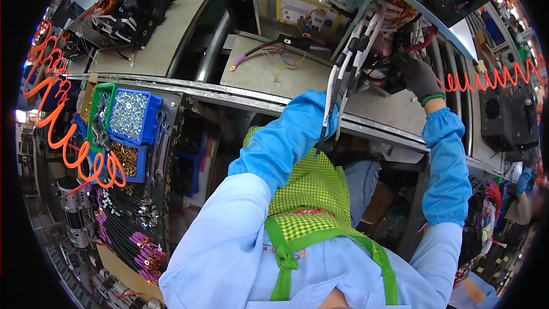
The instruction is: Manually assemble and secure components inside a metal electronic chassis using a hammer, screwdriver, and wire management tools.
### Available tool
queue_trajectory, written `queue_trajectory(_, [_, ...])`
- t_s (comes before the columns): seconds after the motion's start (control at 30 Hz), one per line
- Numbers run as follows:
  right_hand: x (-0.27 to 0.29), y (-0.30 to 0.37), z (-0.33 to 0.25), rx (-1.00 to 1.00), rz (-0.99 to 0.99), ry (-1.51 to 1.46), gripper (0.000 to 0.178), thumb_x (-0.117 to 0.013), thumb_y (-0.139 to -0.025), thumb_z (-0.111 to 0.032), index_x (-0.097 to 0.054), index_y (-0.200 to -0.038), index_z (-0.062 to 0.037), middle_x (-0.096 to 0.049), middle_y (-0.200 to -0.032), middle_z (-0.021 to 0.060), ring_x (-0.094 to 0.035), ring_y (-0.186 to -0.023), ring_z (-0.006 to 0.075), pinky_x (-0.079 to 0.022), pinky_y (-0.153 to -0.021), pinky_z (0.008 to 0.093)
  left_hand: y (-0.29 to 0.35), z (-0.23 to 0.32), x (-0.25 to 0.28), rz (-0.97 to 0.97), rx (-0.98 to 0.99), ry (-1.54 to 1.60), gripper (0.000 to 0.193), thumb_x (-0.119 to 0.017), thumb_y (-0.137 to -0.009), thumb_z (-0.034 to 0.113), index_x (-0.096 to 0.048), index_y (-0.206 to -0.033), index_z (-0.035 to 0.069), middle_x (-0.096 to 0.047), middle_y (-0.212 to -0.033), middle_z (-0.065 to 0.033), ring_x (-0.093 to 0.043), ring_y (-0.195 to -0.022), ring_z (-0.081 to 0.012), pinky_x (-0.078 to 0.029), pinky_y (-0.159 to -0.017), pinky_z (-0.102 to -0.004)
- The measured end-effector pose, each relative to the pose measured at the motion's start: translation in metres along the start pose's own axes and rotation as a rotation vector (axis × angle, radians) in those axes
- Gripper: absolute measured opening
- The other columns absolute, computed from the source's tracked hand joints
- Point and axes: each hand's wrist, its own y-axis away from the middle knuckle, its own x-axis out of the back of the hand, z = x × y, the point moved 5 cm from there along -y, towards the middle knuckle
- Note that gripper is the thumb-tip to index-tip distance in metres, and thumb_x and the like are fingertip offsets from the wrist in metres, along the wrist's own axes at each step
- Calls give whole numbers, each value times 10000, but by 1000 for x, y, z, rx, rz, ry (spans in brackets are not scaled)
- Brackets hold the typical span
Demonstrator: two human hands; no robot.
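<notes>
A bundle of white and black cables (350, 57) hangs over the front edge of an open metal cabinet (354, 8). My left arm, in a blue sleeve cover (291, 131), reaches up to this bundle; the cables cover my left hand, so its fingers do not show. My right hand (420, 77), in a grey glove, reaches into the dark wiring at the cabinet's right side. Its fingertips are lost among black parts, below a red cable (421, 43). A copper-coloured coil (398, 10) sits deeper inside, beyond the cables.
Left of me stand a blue bin of small metal hardware (128, 115), a bin of brass-coloured fasteners (124, 160), wrenches (160, 146) and black cables with purple ends (126, 240). Orange coiled hoses (74, 143) hang at both sides. A loose wire harness (280, 46) lies on the board.
</notes>
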Motion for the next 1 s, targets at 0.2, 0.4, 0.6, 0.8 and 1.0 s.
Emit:
queue_trajectory(0.2, [14,-7,-14,-167,-45,141,248,-534,-851,-130,-618,-1084,-123,-622,-1001,107,-625,-874,304,-515,-703,410,0,2,0,85,213,228,501,-538,-874,-37,-376,-1327,105,-557,-954,-131,-612,-728,-222,-621,-582,-318])
queue_trajectory(0.4, [-22,17,22,-223,379,-176,228,-526,-897,-164,-583,-1110,-107,-628,-1056,135,-618,-903,372,-497,-734,437,-29,-30,-5,12,271,320,246,-571,-887,156,-557,-1120,81,-620,-792,-101,-625,-618,-192,-547,-481,-289])
queue_trajectory(0.6, [-17,11,26,-415,406,-162,236,-545,-879,-211,-569,-1102,-138,-642,-959,172,-609,-895,383,-480,-713,457,-42,-52,-11,-2,355,395,228,-586,-899,176,-566,-1097,65,-634,-804,-101,-627,-600,-184,-545,-486,-280])
queue_trajectory(0.8, [-14,22,12,-517,702,-424,210,-593,-829,-160,-586,-1023,-79,-635,-940,185,-598,-895,382,-477,-746,427,-17,-24,-5,-56,186,300,182,-553,-896,76,-531,-1066,14,-618,-797,-113,-633,-633,-196,-557,-509,-283])
queue_trajectory(1.0, [-9,4,21,-273,498,-263,180,-605,-822,-170,-576,-966,-65,-628,-902,168,-596,-874,374,-477,-742,440,-26,-20,34,-123,-158,-250,240,-547,-906,131,-566,-1114,13,-643,-872,-90,-633,-683,-157,-504,-523,-240])
